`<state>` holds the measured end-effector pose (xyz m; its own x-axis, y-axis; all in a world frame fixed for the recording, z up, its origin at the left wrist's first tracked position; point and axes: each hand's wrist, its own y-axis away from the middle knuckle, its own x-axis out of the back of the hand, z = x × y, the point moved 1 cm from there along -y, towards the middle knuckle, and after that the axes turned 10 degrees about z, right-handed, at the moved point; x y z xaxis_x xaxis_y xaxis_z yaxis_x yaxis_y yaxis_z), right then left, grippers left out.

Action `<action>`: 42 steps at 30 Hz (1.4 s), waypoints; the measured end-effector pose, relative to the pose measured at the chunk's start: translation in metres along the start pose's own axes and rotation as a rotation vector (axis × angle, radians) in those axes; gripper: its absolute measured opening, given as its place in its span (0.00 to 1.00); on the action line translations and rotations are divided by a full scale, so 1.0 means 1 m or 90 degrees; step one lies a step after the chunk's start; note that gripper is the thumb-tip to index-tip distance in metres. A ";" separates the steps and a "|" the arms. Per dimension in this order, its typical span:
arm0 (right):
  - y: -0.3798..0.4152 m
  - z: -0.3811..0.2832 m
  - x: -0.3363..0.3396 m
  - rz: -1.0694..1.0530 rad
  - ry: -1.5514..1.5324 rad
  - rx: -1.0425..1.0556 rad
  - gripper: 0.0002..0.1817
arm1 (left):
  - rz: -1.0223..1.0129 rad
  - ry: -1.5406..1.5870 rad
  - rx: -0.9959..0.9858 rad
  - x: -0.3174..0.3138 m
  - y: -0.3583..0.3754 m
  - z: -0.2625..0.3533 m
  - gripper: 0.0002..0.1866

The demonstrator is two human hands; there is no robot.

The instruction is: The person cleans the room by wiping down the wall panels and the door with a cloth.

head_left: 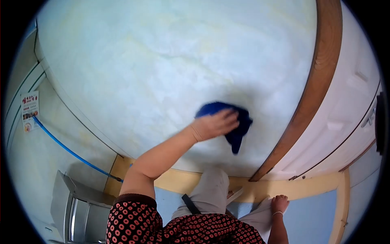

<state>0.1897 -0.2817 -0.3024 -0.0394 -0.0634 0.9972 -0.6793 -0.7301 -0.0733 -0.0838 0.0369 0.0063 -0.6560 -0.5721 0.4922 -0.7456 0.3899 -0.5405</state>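
A dark blue cloth (243, 126) lies bunched against the pale marbled wall (162, 73), with one corner hanging down. My left hand (217, 123) presses on the cloth from the front, its fingers slightly blurred and laid over it. Low on the right, my right hand (279, 203) rests on my knee in light trousers (260, 215), fingers curled over it, with a thin band at the wrist. No object shows in the right hand.
A brown wooden frame (300, 110) and white door (337, 114) stand to the right. At the left are a blue pole (73, 152), a poster (30, 110) and a grey metal cabinet (81, 207). Yellow edging borders the blue floor (313, 215).
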 end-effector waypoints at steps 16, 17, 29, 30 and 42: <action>-0.002 -0.005 -0.001 0.000 -0.007 -0.006 0.11 | 0.520 -0.311 0.344 0.109 -0.165 -0.177 0.27; -0.002 -0.004 0.000 -0.011 -0.009 -0.009 0.11 | 0.514 -0.269 0.317 0.104 -0.178 -0.171 0.25; -0.005 0.001 -0.010 0.006 0.051 0.021 0.12 | 0.116 -0.102 -0.164 -0.043 -0.111 0.011 0.13; -0.005 0.000 -0.006 -0.015 0.054 0.019 0.13 | 0.119 -0.054 -0.122 -0.048 -0.091 0.016 0.14; -0.004 -0.009 0.003 0.003 0.033 0.038 0.13 | 0.324 -0.279 0.314 0.129 0.024 -0.151 0.24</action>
<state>0.1857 -0.2727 -0.2989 -0.0816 -0.0333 0.9961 -0.6347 -0.7688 -0.0777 -0.2042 0.0814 0.1596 -0.7180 -0.6800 -0.1485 -0.1665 0.3750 -0.9120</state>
